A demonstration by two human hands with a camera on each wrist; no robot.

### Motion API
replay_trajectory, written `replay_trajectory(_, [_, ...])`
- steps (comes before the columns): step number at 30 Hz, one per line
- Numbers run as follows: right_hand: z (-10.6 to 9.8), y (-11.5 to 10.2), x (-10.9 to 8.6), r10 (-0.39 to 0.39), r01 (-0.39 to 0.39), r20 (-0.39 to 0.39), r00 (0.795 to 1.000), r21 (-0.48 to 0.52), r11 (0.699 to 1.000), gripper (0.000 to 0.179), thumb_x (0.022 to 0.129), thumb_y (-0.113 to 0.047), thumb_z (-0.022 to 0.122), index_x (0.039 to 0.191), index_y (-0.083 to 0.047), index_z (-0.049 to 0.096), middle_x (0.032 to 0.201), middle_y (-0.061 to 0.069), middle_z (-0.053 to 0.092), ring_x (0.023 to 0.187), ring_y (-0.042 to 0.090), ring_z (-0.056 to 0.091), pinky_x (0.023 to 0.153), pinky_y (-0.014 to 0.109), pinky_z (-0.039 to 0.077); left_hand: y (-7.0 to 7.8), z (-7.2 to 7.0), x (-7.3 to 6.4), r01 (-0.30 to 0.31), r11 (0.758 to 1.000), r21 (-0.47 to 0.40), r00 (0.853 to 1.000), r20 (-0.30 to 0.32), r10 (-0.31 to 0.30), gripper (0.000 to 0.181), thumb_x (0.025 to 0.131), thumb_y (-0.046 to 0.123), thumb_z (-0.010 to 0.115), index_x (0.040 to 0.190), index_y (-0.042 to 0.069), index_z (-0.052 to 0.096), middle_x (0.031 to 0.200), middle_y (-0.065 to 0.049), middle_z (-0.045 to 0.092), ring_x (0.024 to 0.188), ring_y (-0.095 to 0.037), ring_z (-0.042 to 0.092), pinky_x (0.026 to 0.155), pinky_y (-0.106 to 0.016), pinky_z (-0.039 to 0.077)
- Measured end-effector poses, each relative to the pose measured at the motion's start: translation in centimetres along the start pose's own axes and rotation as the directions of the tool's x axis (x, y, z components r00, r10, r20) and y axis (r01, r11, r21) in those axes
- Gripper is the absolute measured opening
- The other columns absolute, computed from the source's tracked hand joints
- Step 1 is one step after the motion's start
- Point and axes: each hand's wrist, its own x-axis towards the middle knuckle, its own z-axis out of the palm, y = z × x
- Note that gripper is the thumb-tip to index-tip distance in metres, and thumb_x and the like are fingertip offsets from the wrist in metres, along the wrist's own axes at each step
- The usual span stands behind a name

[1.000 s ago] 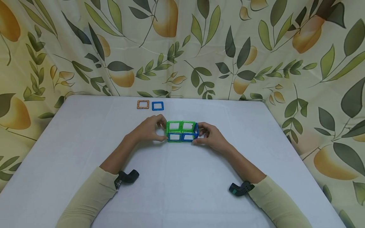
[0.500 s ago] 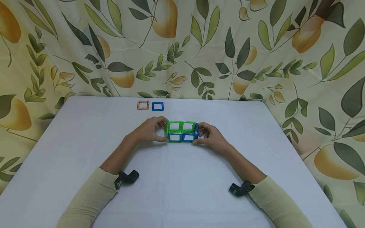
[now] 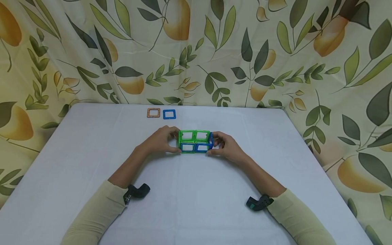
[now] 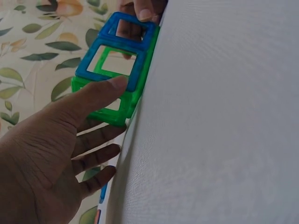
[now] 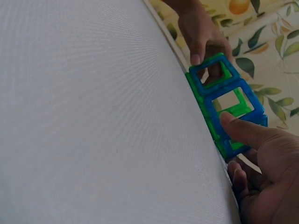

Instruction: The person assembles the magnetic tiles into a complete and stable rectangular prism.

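Observation:
An open box of green and blue square magnetic tiles (image 3: 195, 136) stands on the white table in the head view, blue tiles along its front and at the right end. My left hand (image 3: 159, 139) holds its left end, thumb (image 4: 117, 85) against the front tile and the other fingers spread around the end. From the right side, my right hand (image 3: 229, 147) grips the opposite end, its thumb (image 5: 230, 119) pressed to a blue front tile and its fingers behind. In both wrist views the box sits between the two hands.
Behind the box, near the table's back edge, an orange square tile (image 3: 148, 113) and a blue square tile (image 3: 164, 114) lie flat side by side. A patterned curtain (image 3: 196, 68) hangs behind the white table (image 3: 196, 204).
The left thumb has shifted slightly to the right along the box's front lower corner. The right hand, the box and the loose tiles stay in place.

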Motion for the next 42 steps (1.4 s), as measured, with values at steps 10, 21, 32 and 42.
replay_trajectory(10, [-0.3, 0.0, 0.0, -0.015, 0.015, 0.000, 1.000, 0.001, 1.000, 0.070, 0.080, -0.011, 0.093, 0.141, -0.001, 0.060, 0.106, 0.013, 0.062, 0.093, 0.029, 0.052, 0.073, 0.026, 0.044, 0.3, 0.1, -0.2, 0.018, 1.000, 0.024, 1.000, -0.006, -0.017, 0.072, 0.078, 0.031, 0.095, 0.136, 0.001, 0.065, 0.118, -0.006, 0.067, 0.112, -0.026, 0.058, 0.098, -0.044, 0.049])
replay_trajectory(21, [-0.5, -0.4, -0.2, -0.009, 0.009, -0.006, 1.000, -0.005, 1.000, 0.070, 0.080, -0.011, 0.093, 0.141, -0.002, 0.059, 0.107, 0.013, 0.062, 0.094, 0.031, 0.052, 0.073, 0.027, 0.043, 0.4, 0.1, 0.0, 0.016, 1.000, 0.020, 1.000, -0.014, -0.015, 0.072, 0.078, 0.028, 0.094, 0.137, 0.001, 0.064, 0.119, -0.006, 0.068, 0.114, -0.026, 0.059, 0.100, -0.043, 0.049])
replay_trajectory(32, [-0.4, -0.3, 0.0, -0.025, 0.025, -0.003, 1.000, 0.017, 1.000, 0.070, 0.081, -0.011, 0.093, 0.141, -0.001, 0.060, 0.109, 0.014, 0.063, 0.097, 0.032, 0.052, 0.074, 0.026, 0.043, -0.2, -1.3, 0.0, 0.065, 0.998, 0.019, 0.998, 0.019, -0.065, 0.077, 0.079, 0.015, 0.093, 0.146, 0.005, 0.058, 0.134, -0.011, 0.065, 0.127, -0.030, 0.057, 0.111, -0.046, 0.044])
replay_trajectory(42, [-0.1, -0.1, -0.1, -0.013, 0.013, -0.008, 1.000, 0.007, 1.000, 0.071, 0.081, -0.007, 0.092, 0.143, 0.000, 0.058, 0.109, 0.015, 0.062, 0.096, 0.034, 0.052, 0.074, 0.027, 0.042, -1.7, -3.1, -0.3, 0.146, 0.989, -0.018, 0.978, -0.145, -0.147, 0.063, 0.087, 0.020, 0.087, 0.141, 0.000, 0.061, 0.132, -0.018, 0.066, 0.122, -0.035, 0.060, 0.104, -0.048, 0.050])
